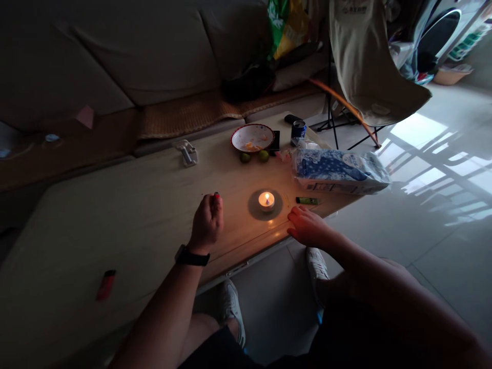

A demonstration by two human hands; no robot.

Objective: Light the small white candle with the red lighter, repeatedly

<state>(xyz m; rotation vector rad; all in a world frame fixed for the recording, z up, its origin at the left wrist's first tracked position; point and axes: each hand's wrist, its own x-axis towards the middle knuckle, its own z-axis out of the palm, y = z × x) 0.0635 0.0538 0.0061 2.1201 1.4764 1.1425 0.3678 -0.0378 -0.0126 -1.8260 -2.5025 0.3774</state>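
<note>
A lit tealight candle stands on a dark round coaster on the low table. My left hand, a dark watch on its wrist, is raised left of the candle with its fingers curled closed; a small red tip shows at the fingertips, too small to name. My right hand rests palm down on the table edge right of the candle, fingers lying together. A green lighter lies just beyond that hand.
A red lighter lies at the near left. Farther back are a bowl, two limes, a can and a blue-white plastic pack. A sofa runs behind the table; a folding chair stands at the right.
</note>
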